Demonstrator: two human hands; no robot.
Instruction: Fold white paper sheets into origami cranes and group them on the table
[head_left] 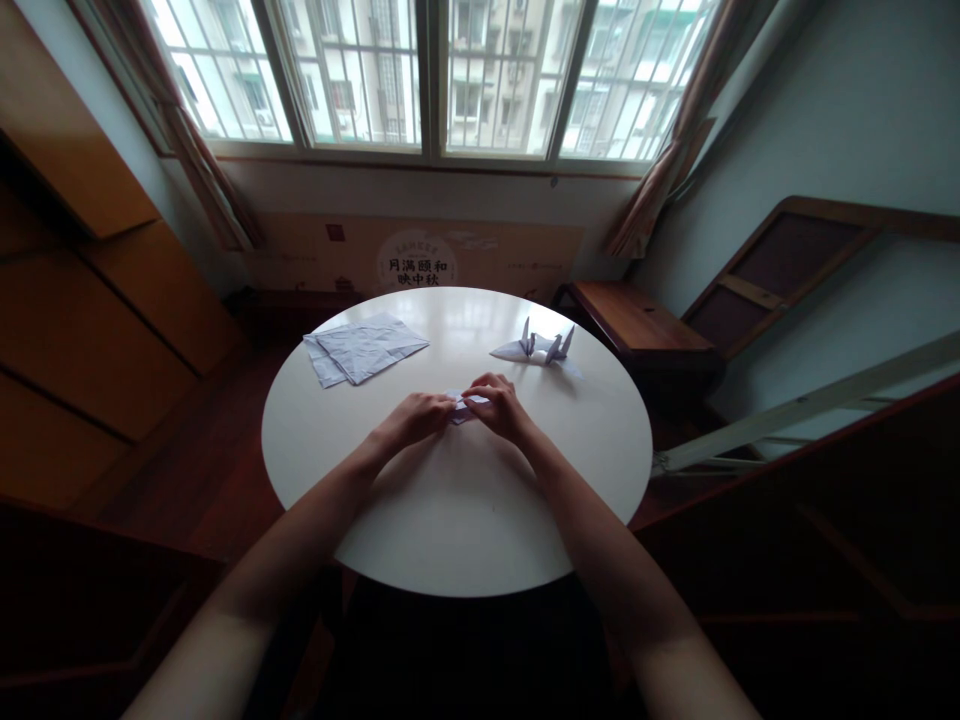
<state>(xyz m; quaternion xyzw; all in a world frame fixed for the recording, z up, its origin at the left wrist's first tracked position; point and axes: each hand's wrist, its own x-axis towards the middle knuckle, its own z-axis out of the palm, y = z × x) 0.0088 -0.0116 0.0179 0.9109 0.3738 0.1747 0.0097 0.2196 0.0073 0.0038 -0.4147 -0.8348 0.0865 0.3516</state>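
A small folded piece of white paper (463, 404) lies on the round white table (450, 520), pinched between both hands. My left hand (417, 413) grips its left side with curled fingers. My right hand (498, 402) presses and pinches its right side. Most of the paper is hidden under the fingers. Two finished paper cranes (538, 347) stand on the table beyond my right hand.
A loose stack of white paper sheets (363, 349) lies at the table's far left. A dark wooden bench (634, 322) stands to the right of the table, wooden cabinets (90, 300) to the left. A cardboard box (416, 258) sits under the window.
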